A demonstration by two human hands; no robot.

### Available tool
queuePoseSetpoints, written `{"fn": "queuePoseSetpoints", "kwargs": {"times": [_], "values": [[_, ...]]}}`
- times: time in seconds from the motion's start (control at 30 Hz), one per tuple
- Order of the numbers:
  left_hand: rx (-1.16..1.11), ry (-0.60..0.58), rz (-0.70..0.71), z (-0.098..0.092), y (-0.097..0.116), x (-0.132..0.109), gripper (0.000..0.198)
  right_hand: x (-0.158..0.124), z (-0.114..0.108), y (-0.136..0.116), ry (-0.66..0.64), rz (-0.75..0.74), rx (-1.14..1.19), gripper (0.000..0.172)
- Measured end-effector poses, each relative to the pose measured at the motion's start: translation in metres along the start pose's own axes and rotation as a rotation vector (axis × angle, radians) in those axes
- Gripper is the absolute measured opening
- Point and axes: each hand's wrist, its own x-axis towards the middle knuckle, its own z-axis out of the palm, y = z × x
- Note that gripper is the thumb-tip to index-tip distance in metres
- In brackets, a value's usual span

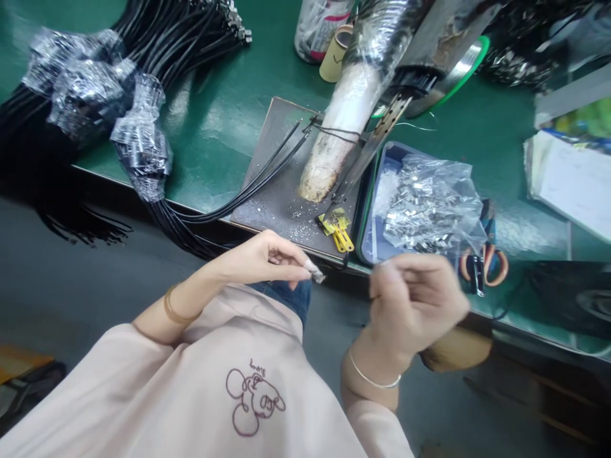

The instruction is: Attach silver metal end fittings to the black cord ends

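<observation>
My left hand point(267, 257) pinches a small silvery metal piece point(317, 275) between thumb and fingertips, just off the table's front edge. My right hand point(415, 299) is curled loosely and blurred; I cannot tell whether anything is in it. It hovers below a blue tray point(370, 210) holding a clear bag of small metal clips point(429, 203). Thin black cables point(258, 175) run across a dark metal plate point(281, 159) toward a wrapped cylindrical tool point(344, 121).
Large bundles of black cables with plastic-wrapped ends point(119, 108) lie at the left of the green table point(214, 114). A yellow clip point(340, 232) lies on the plate's edge. Orange-handled scissors point(484, 264) rest at the right, papers point(573, 178) beyond them.
</observation>
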Motion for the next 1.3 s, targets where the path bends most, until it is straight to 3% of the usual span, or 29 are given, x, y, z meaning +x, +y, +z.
{"fn": "queuePoseSetpoints", "kwargs": {"times": [0.07,0.2,0.3,0.4,0.47,0.63,0.7,0.9,1.03,1.3], "values": [[-0.033,-0.099,-0.033,-0.004,0.003,-0.003,0.011,0.013,-0.01,0.01,0.049,0.066,-0.132,0.02],[0.022,-0.291,0.0,-0.003,0.013,-0.005,0.01,0.044,-0.022,0.038,-0.202,0.141,-0.37,0.025],[0.112,-0.344,0.045,0.004,0.018,-0.002,0.012,0.057,-0.024,0.052,-0.339,0.202,-0.404,0.023],[0.105,-0.201,0.066,0.012,0.014,0.004,0.015,0.058,-0.023,0.053,-0.42,0.225,-0.427,0.019],[0.017,-0.025,0.077,0.016,0.01,0.008,0.018,0.054,-0.021,0.047,-0.369,0.2,-0.431,0.017],[-0.044,0.311,0.12,0.02,0.004,0.013,0.018,0.036,-0.01,0.019,0.123,0.123,-0.14,0.014],[-0.01,0.404,0.138,0.023,0.003,0.014,0.018,0.026,-0.002,0.007,0.213,0.074,0.019,0.013],[0.157,0.581,0.247,0.034,0.001,0.017,0.015,0.001,0.027,-0.006,0.028,0.153,0.1,0.009],[0.286,0.623,0.287,0.038,0.002,0.017,0.018,-0.004,0.037,-0.003,0.026,0.159,0.109,0.009],[0.456,0.629,0.385,0.039,-0.001,0.016,0.019,-0.003,0.035,0.0,0.017,0.175,0.157,0.007]]}}
